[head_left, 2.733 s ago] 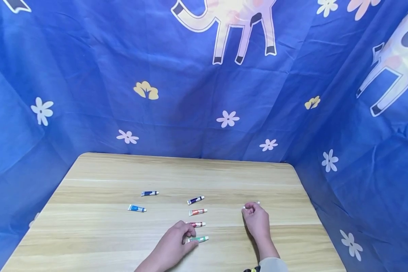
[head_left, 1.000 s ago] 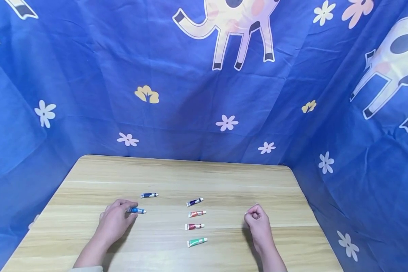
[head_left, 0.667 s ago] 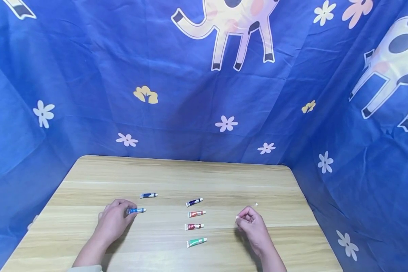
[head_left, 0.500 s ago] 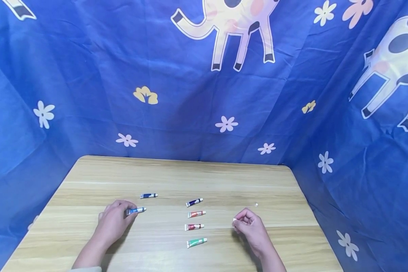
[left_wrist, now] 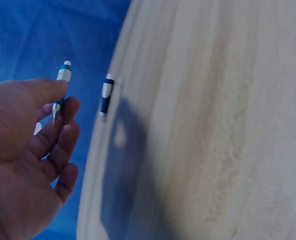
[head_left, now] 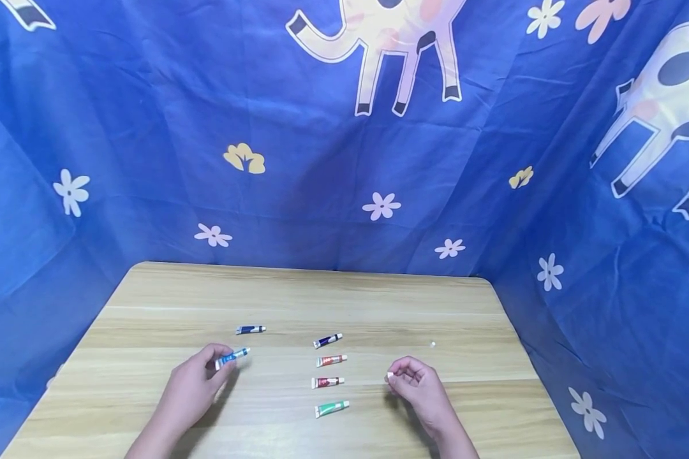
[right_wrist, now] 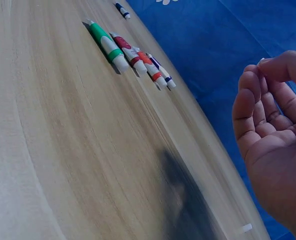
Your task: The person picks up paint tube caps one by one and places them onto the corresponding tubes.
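Observation:
My left hand [head_left: 191, 390] pinches a light blue paint tube [head_left: 231, 359] between thumb and fingers, its white cap pointing away from the hand. In the left wrist view that tube [left_wrist: 64, 75] stands clear above the tabletop. Over the right part of the table, my right hand [head_left: 423, 394] pinches a small white piece [head_left: 390, 375] at thumb and fingertip; its exact kind is too small to tell. Another small white piece [head_left: 433, 344], perhaps a cap, lies behind that hand. A dark blue paint tube [head_left: 251, 329] lies just beyond the left hand.
Between the hands lies a column of paint tubes: purple [head_left: 328, 340], orange-red [head_left: 332, 361], dark red [head_left: 328, 382] and green [head_left: 332, 408]. The wooden table [head_left: 298, 293] ends at blue patterned cloth [head_left: 310, 153] behind and at both sides.
My left hand went from the green tube to the light blue one, gripped it and raised it slightly. My right hand moved left and nearer with one white piece, leaving another on the table.

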Demonstrator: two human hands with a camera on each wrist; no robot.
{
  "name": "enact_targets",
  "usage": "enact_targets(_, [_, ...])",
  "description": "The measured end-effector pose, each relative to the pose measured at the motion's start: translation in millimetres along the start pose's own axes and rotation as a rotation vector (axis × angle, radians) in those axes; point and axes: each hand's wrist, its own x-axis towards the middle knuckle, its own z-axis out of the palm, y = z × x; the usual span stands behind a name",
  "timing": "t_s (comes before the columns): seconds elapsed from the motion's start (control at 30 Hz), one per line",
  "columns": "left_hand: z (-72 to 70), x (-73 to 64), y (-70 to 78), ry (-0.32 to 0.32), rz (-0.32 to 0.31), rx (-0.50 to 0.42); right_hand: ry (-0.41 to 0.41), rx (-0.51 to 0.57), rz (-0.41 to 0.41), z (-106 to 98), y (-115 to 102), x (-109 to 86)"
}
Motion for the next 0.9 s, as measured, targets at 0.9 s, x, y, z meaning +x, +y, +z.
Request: enact_targets(0.9, [24.6, -41.5, 74.1, -0.061, 0.070, -0.164, -0.088, -0.089, -0.022, 29, 1, 2.0])
